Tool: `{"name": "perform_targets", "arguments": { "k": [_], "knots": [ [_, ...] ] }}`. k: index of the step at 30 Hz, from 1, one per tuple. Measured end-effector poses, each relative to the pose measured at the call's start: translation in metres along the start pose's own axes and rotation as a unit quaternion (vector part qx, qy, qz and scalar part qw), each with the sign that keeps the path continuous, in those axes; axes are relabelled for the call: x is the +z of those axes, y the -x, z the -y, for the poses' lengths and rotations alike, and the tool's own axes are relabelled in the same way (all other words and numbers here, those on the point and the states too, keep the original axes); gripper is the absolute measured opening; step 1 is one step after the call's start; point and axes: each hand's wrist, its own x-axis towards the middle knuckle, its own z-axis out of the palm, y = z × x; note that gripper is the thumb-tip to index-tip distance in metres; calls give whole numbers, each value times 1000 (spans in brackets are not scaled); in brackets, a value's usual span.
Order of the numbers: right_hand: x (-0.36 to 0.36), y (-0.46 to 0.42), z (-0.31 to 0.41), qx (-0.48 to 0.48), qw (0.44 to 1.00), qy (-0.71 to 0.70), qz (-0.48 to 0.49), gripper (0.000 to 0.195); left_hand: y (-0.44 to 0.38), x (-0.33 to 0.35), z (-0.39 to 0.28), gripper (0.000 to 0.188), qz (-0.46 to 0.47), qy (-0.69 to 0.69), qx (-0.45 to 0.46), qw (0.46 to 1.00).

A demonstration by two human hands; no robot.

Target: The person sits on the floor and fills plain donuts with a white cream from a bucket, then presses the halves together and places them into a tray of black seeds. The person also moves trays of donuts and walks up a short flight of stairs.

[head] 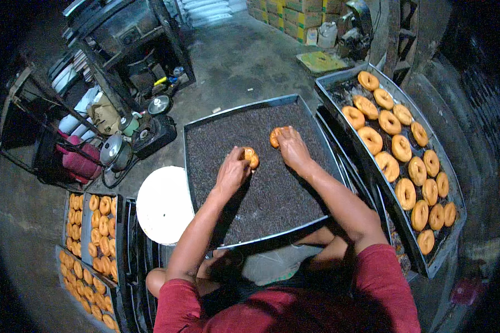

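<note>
A square metal tray (250, 240) filled with dark chocolate-coloured sprinkles lies before me. Over its middle, my left hand (232, 168) grips a glazed doughnut (251, 157) by its left side. My right hand (292, 150) is farther right and has its fingers on another glazed doughnut (273, 137), low over the sprinkles; the palm hides part of it. Whether either doughnut touches the sprinkles is hard to tell. To the right, a long metal tray (460, 212) holds several plain ring doughnuts (389, 122).
Left of the sprinkle tray stands a round white tub or lid (164, 206). Stacked trays of doughnuts (104, 224) are at the lower left. Beyond are a stove (154, 135), a metal pot (116, 153), a pink gas cylinder (81, 160) and cardboard boxes (300, 18).
</note>
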Motion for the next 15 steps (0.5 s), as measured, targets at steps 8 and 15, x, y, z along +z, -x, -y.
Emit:
{"name": "perform_targets", "arguments": {
  "k": [8,15],
  "knots": [
    [-49,-16,-4,58,968,-199,143,19,-22,-35,-18,23,-25,108,-151,982],
    [-52,-13,-24,26,981,-153,120,17,-31,-16,-61,24,-145,128,-76,978]
  ]
}}
